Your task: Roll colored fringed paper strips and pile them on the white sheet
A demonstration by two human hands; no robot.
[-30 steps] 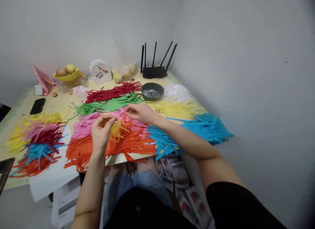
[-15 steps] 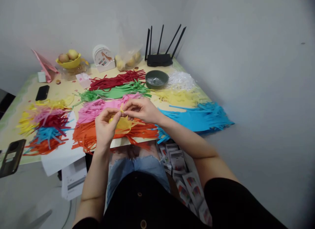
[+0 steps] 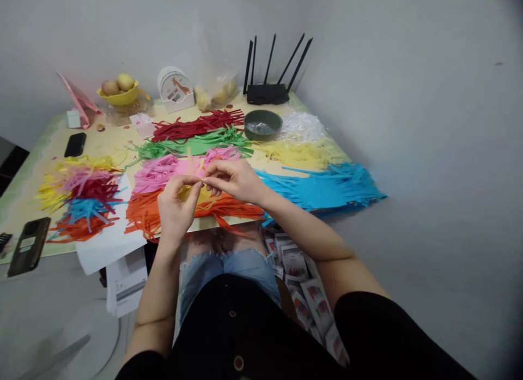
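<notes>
Your left hand (image 3: 177, 201) and right hand (image 3: 235, 179) are both pinched nearly closed, fingertips meeting on 1 yellow piece (image 3: 205, 197), partly hidden, over the orange fringe (image 3: 145, 212). Relative to that orange fringe: pink fringe (image 3: 155, 172) just behind, blue fringe (image 3: 327, 187) right, multicolour bundle (image 3: 87, 197) left, dark green bowl (image 3: 262, 130) farther back and right. All 4 sit on the tabletop (image 3: 49, 151).

**Router (image 3: 268, 94) stands behind rows of strips (image 3: 198, 144) on table (image 3: 105, 143)**

Left of the router, along the back, come a bag of fruit (image 3: 216, 95), a holder (image 3: 175, 92) and a fruit bowl (image 3: 122, 99). A dish (image 3: 263, 136) sits before the router. Left hand (image 3: 177, 203) and right hand (image 3: 232, 179) meet above the rows. Leftward lies a smaller heap of strips (image 3: 87, 190), between two phones (image 3: 29, 246).
</notes>
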